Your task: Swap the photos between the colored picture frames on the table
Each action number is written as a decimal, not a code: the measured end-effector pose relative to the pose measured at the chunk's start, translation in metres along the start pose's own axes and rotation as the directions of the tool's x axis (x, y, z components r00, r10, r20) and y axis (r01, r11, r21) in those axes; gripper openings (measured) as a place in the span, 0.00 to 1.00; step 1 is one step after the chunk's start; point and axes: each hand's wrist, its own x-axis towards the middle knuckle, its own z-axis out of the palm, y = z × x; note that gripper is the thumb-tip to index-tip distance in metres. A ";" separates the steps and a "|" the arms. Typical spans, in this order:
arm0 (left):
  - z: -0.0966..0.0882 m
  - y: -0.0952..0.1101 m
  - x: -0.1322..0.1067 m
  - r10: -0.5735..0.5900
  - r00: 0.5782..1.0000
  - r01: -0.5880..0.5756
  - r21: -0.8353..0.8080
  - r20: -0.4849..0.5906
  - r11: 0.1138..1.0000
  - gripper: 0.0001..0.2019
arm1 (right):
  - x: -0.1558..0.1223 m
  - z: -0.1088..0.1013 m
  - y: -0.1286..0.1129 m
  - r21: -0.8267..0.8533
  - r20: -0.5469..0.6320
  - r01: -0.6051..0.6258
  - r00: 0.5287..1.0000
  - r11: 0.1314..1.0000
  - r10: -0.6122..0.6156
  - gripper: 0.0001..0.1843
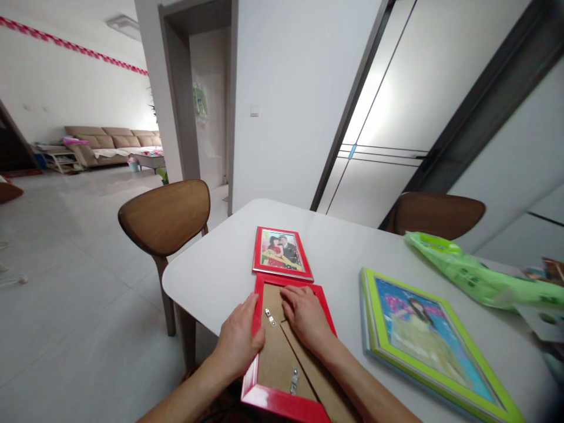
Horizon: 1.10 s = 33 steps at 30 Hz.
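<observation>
Your left hand [240,341] grips the left border of the red frame [282,400], fingers along the outside and thumb over the inner edge; your right hand [305,314] lies palm down on its backing, fingers bent near the top, and whether they pinch anything you cannot tell. Before you spreads the white table [202,285], smooth-surfaced, with rounded corners and a dull sheen. Beyond it stand two brown wooden chairs with curved backrests, one [167,217] by the left corner, the other [440,215] behind the far right edge. To your right on the tabletop lies a lime-green framed picture [434,341], face up, showing a figure in a pale yellow dress against blue and pink; a pale blue-grey edge shows beneath it. Behind that sprawls a crumpled, thin green bag [480,276], its dark print too blurred for you to read. The red frame you are holding lies back side up at the near edge, glossy and rectangular, around a matte brown backing board [273,364] crossed by a slanting dark line. Just past its top edge sits a smaller red framed picture [282,251], face up, of two people, one in red, one in dark clothes. Smallest are two shiny metal fittings on the board, one [270,318] near your left fingers, one [294,380] lower down.
</observation>
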 end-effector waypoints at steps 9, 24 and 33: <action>-0.003 0.004 -0.001 0.014 1.000 -0.014 -0.020 -0.003 1.000 0.27 | -0.035 -0.030 -0.005 0.190 0.168 0.133 0.972 0.973 -0.166 0.18; 0.000 0.004 -0.003 -0.021 1.000 0.021 -0.022 -0.012 1.000 0.26 | -0.070 -0.029 -0.013 0.169 0.113 0.020 0.993 0.985 -0.039 0.17; -0.006 0.005 -0.004 -0.047 0.999 0.048 -0.046 0.013 0.998 0.21 | -0.062 -0.033 -0.012 0.188 0.057 -0.073 0.996 0.980 0.064 0.17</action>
